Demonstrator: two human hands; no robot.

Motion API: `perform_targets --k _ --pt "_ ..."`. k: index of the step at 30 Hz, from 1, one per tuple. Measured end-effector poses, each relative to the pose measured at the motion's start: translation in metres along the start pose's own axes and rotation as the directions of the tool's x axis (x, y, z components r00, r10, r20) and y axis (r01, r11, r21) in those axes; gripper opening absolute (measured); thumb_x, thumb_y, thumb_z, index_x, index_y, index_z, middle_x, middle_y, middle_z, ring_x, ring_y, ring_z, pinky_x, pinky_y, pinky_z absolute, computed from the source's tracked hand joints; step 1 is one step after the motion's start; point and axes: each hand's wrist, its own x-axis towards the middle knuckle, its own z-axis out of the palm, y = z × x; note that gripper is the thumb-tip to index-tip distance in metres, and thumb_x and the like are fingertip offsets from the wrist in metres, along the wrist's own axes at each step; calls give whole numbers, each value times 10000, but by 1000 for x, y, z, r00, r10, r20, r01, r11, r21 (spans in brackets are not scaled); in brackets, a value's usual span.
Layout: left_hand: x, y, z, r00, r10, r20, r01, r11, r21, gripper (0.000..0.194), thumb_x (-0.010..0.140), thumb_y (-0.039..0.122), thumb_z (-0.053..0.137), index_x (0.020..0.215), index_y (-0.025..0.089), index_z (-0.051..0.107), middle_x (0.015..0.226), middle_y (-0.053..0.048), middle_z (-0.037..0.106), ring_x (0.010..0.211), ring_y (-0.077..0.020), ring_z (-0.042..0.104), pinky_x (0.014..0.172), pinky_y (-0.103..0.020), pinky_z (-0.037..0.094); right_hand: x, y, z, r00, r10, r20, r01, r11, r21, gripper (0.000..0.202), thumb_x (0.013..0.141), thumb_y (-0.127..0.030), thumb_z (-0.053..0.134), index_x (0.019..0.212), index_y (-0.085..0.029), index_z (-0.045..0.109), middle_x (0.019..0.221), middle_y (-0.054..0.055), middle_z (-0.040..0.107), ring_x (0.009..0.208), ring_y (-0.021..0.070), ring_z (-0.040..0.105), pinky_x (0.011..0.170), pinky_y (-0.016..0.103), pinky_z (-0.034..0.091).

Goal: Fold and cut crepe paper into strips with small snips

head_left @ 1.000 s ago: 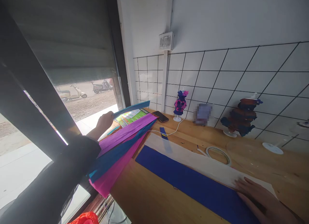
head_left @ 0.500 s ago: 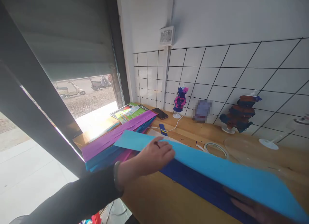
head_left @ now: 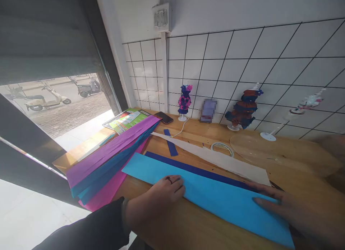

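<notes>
A long light blue paper strip (head_left: pixel 215 198) lies slantwise along the table's front. My left hand (head_left: pixel 169 189), with a ring on one finger, is closed with curled fingers at the strip's near edge; its fingertips are partly hidden. Flat across the strip's right end is my right hand (head_left: pixel 280 203), slightly blurred, thumb and fingers apart. Under the light blue strip a dark blue paper strip (head_left: pixel 194 168) shows along the far edge. Beyond it stretches a long whitish strip (head_left: pixel 212 154). A short dark blue piece (head_left: pixel 170 142) lies farther back.
Purple paper (head_left: pixel 110 145), blue paper (head_left: pixel 121 158) and pink paper (head_left: pixel 107 192) fan out at left. A tape roll (head_left: pixel 222 148), a phone (head_left: pixel 164 117) and green packets (head_left: pixel 129 121) lie behind. Decorated stands (head_left: pixel 184 102) line the tiled wall. A blurred shape (head_left: pixel 332 149) sits at far right.
The light blue strip, lifted before, now lies down nearer me atop the dark blue one. My left hand moved down to its near edge. My right hand has come onto its right end.
</notes>
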Motion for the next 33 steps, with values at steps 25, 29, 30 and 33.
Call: perform_targets --k 25,29,30,33 --pt "5 -1 2 990 20 -143 -13 999 50 182 843 104 378 897 137 549 972 -116 628 997 -200 582 775 -297 517 1 4 2 988 52 143 -61 996 64 375 738 -542 532 939 -268 691 1033 12 675 919 248 620 764 330 515" --pt "5 -1 0 989 29 -144 -24 999 36 207 859 120 372 953 125 557 982 -123 626 1005 -205 578 806 -306 510 1 -2 -1 981 62 184 -60 998 -14 343 748 -547 496 804 -274 696 882 -14 705 826 228 634 689 293 512" --pt "5 0 -1 991 23 -135 -19 999 33 210 860 112 374 961 126 558 981 -120 626 1009 -203 576 820 -311 506 1 -5 -1 982 57 181 -51 998 -34 343 752 -544 489 789 -269 691 857 -15 704 809 221 630 683 286 504" --pt "6 2 0 991 26 -129 -22 999 32 192 870 127 390 945 134 566 948 -113 628 1010 -203 572 829 -320 505 0 -13 -2 984 35 175 -25 998 -60 354 767 -534 463 767 -249 674 819 -11 693 774 206 614 679 280 484"
